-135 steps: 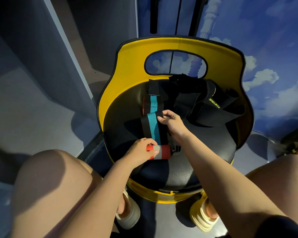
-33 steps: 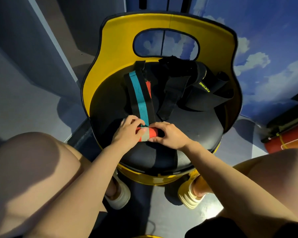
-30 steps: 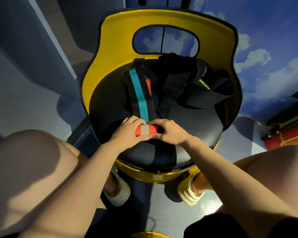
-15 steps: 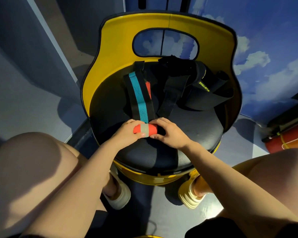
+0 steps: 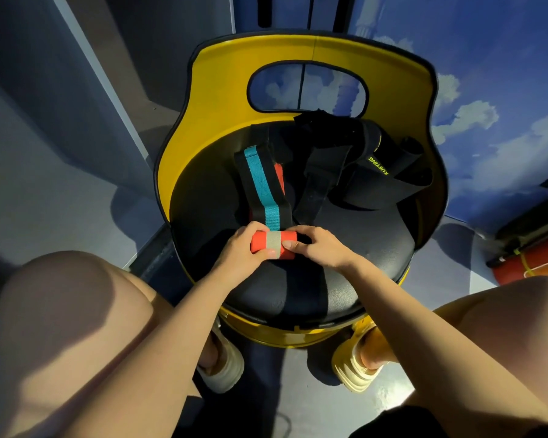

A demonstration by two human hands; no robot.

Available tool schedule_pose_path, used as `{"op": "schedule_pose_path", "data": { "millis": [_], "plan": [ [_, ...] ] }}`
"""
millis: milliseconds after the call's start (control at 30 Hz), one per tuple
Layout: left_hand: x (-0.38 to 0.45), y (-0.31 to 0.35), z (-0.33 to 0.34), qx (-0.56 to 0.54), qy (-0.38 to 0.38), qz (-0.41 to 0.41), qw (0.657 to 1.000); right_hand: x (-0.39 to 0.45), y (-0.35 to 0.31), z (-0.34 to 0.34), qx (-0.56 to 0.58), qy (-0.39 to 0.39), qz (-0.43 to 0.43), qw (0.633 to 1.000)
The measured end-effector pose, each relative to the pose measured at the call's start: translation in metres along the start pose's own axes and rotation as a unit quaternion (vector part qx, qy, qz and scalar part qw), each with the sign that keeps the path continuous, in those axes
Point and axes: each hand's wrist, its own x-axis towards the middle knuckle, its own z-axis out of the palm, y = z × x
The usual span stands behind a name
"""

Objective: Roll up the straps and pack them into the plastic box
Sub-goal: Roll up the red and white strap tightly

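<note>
A small red roll with a grey stripe (image 5: 274,245) lies on the black seat of a yellow chair (image 5: 298,289). My left hand (image 5: 239,251) grips its left end and my right hand (image 5: 317,246) pinches its right end. From the roll, the unrolled part of the strap (image 5: 260,184), black with a teal stripe, runs away across the seat. A heap of black straps (image 5: 370,165), one with green lettering, lies at the back right of the seat. No plastic box is in view.
The chair's yellow backrest (image 5: 314,52) curves around the rear of the seat. My bare knees flank the chair, feet in pale sandals (image 5: 358,368) on the floor. A red cylinder (image 5: 532,260) lies on the floor at the right. Grey wall panels stand at left.
The red roll has grown thicker and moved forward along the teal-striped strap. Both hands stay on the roll; the right hand came down from the strap onto its end.
</note>
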Motion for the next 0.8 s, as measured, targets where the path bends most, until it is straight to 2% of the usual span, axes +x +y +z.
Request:
{"op": "schedule_pose_path", "data": {
  "millis": [133,300,367,500,667,733,800],
  "plan": [
    [-0.003,0.007,0.01,-0.076,0.041,-0.033,0.996,-0.011,-0.005,0.021,0.038,0.126,0.016,0.991],
    [-0.007,0.014,0.021,-0.253,0.018,-0.102,0.962,-0.017,-0.009,0.042,0.21,0.123,0.05,0.969],
    [-0.005,0.015,0.022,-0.288,0.011,-0.117,0.95,-0.017,-0.009,0.043,0.234,0.116,0.055,0.964],
    [0.001,0.02,0.023,-0.292,0.014,-0.154,0.944,-0.017,-0.006,0.05,0.259,0.102,0.051,0.959],
    [0.0,0.021,0.023,-0.298,0.018,-0.142,0.944,-0.018,-0.005,0.051,0.223,0.112,0.046,0.967],
    [-0.002,0.017,0.023,-0.258,0.042,-0.116,0.958,-0.019,-0.008,0.048,0.163,0.125,0.035,0.978],
    [-0.003,0.012,0.021,-0.154,0.074,-0.096,0.981,-0.018,-0.009,0.045,0.123,0.156,0.022,0.98]
  ]
}}
